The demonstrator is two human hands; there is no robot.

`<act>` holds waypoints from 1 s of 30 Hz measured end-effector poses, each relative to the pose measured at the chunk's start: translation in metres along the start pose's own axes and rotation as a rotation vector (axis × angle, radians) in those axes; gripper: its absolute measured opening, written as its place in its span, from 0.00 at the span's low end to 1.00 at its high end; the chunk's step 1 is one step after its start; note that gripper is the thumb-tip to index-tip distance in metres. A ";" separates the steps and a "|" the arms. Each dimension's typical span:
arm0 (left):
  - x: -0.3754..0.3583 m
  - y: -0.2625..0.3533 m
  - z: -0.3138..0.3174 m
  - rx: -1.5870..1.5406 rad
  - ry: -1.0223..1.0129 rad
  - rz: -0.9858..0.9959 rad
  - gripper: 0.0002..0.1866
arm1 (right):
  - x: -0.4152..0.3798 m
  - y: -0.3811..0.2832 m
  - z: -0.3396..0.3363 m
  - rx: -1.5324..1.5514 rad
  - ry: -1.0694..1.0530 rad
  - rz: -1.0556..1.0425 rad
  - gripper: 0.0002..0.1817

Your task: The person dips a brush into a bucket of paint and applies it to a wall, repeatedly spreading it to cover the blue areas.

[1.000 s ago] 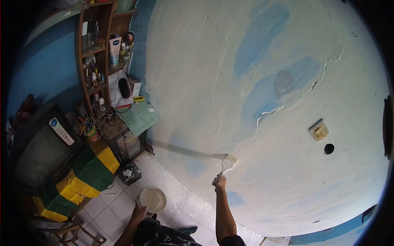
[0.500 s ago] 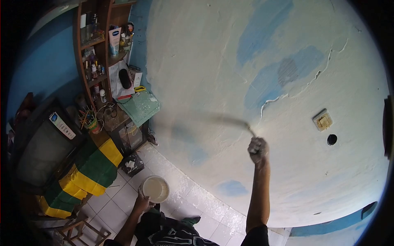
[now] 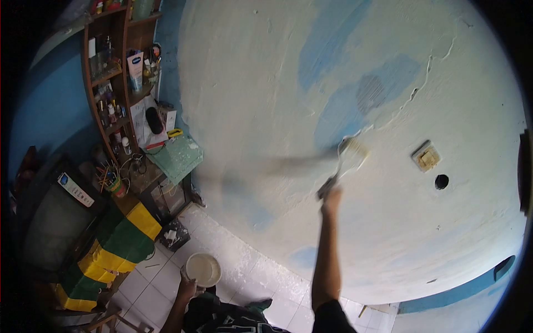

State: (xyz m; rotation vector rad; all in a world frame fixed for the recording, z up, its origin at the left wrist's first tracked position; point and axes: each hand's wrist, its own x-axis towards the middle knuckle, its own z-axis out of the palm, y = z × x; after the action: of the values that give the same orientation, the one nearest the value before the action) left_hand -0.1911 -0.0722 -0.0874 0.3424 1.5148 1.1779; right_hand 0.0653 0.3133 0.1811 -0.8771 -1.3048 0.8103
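My right hand [image 3: 331, 198] is raised against the wall [image 3: 266, 111], its fingers closed round the dark handle of a wide paintbrush [image 3: 353, 154]. The brush's pale, yellowish head overlaps the wall just below a long crack [image 3: 411, 95], and a dark blurred shadow falls to its left. Low on the left, my left hand [image 3: 187, 284] grips the side of a round white tub [image 3: 203, 270] with pale, creamy liquid in it. The wall is mostly whitish, with blue patches showing through.
An electrical box [image 3: 426, 157] and a dark round hole [image 3: 441, 182] are in the wall at right. Shelves of bottles [image 3: 105, 83], a television [image 3: 55, 211] and a green-and-yellow cloth [image 3: 119, 238] stand at left. White splashes mark the tiled floor [image 3: 239, 263].
My right hand has moved left and slightly up, and the brush head now shows broadside on. The view has shifted a little to the right; the tub stays in my left hand.
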 end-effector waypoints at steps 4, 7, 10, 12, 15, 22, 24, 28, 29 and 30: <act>-0.001 0.011 0.004 -0.053 -0.002 -0.036 0.33 | -0.088 0.127 -0.005 -0.011 0.022 0.440 0.14; -0.001 0.009 0.002 -0.049 -0.001 0.006 0.33 | -0.146 0.188 -0.026 0.078 -0.108 0.744 0.12; 0.002 0.019 0.001 -0.060 0.006 0.047 0.33 | -0.158 0.196 -0.036 -0.075 -0.011 1.027 0.12; 0.000 0.012 -0.004 -0.086 0.006 0.000 0.33 | -0.155 0.216 -0.056 0.131 -0.045 1.161 0.13; 0.006 0.005 -0.012 -0.125 -0.010 -0.075 0.34 | -0.115 0.168 -0.054 0.313 -0.480 0.298 0.19; 0.013 -0.016 -0.014 -0.034 0.003 -0.007 0.35 | -0.005 -0.103 0.026 0.144 -0.008 0.224 0.14; 0.011 -0.013 -0.012 -0.042 -0.005 -0.045 0.34 | 0.027 -0.149 0.029 0.124 0.014 0.072 0.12; 0.006 -0.001 -0.007 -0.077 -0.024 -0.045 0.32 | 0.063 -0.207 0.037 0.224 -0.012 0.031 0.12; 0.006 0.000 -0.005 -0.071 -0.018 -0.037 0.31 | 0.071 -0.199 0.036 0.220 -0.015 0.034 0.14; 0.005 -0.002 -0.004 -0.063 -0.012 -0.028 0.31 | 0.072 -0.177 0.035 0.118 0.000 0.013 0.16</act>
State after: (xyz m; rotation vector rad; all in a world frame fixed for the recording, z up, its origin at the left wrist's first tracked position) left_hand -0.1953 -0.0708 -0.0921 0.2847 1.4645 1.1970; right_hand 0.0396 0.2999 0.3731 -0.7925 -1.2397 0.8885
